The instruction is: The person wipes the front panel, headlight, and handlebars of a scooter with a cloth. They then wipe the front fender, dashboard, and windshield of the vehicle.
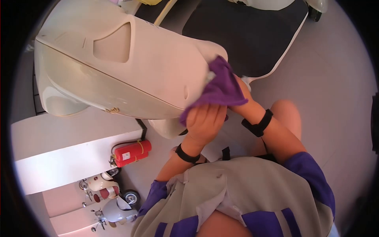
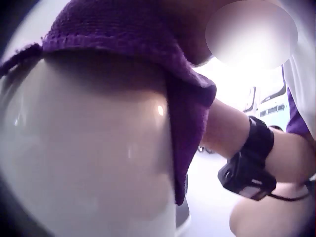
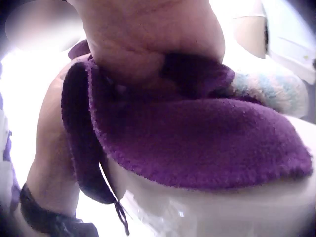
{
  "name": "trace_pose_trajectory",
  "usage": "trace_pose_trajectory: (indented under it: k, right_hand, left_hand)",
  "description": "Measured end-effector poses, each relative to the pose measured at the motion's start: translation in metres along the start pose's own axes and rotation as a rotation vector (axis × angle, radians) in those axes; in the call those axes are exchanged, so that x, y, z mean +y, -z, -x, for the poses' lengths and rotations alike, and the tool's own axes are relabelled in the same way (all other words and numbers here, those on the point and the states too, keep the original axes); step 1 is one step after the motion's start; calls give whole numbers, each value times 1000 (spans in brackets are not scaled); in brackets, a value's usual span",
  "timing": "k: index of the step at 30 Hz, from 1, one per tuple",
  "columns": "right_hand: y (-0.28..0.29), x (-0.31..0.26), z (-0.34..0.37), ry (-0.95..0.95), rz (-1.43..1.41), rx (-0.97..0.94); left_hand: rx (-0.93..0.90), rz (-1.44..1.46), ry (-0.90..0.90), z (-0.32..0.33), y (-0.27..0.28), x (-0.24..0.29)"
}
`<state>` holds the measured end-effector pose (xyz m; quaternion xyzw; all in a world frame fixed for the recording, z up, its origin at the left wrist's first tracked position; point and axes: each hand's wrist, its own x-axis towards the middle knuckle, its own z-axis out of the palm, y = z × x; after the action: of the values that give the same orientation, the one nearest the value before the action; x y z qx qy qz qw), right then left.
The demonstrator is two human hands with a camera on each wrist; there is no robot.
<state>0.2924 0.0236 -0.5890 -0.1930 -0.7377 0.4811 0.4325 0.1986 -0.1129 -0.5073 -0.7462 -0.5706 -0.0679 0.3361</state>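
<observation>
A purple cloth (image 1: 225, 85) lies over the narrow end of a cream scooter body panel (image 1: 162, 67). My left hand (image 1: 205, 122) grips the cloth's near edge, its fingertips hidden by the fabric. On the cloth's right side is my right hand (image 1: 241, 89), mostly covered; in the right wrist view this hand (image 3: 153, 39) holds bunched cloth (image 3: 197, 143) against the panel. A pale, bluish patterned thing (image 3: 271, 89) shows beside it. In the left wrist view the cloth (image 2: 118, 29) drapes over the glossy rounded panel (image 2: 94, 148), with folds hanging at its right.
A black footboard with a white rim (image 1: 244, 35) lies beyond the panel. Left of my body, a red fire extinguisher (image 1: 133, 153) is beside a white ledge (image 1: 75, 148). Small scooters (image 1: 114, 209) stand at the lower left, and grey floor (image 1: 331, 91) spreads to the right.
</observation>
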Motion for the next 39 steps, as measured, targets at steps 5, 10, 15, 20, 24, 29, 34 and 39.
trace_pose_trajectory:
  k: [5, 10, 15, 20, 24, 29, 34, 39]
  right_hand:
    - [3, 22, 19, 190, 166, -176]
    - [14, -3, -91, 499, 195, -74]
    - [-9, 72, -121, 413, 389, -73]
    - [-23, 121, -99, 309, 427, -213]
    - [-37, 130, -69, 206, 264, -94]
    - [-27, 146, -57, 179, 257, -672]
    - [64, 82, -51, 186, 145, -1078]
    - [79, 37, -18, 96, 406, -603]
  left_hand:
    - [-58, 211, -70, 11, 17, -15]
    - [-37, -34, 26, -32, 43, -48]
    - [-328, -133, 205, -60, -27, -5]
    - [-504, -237, 220, -60, -81, 21]
    - [-603, -246, 111, -58, -79, 20]
    - [-604, -199, 78, -52, -73, 33]
    - [-462, 88, -40, -42, -14, 43]
    - [-136, 309, -76, -24, -4, 38]
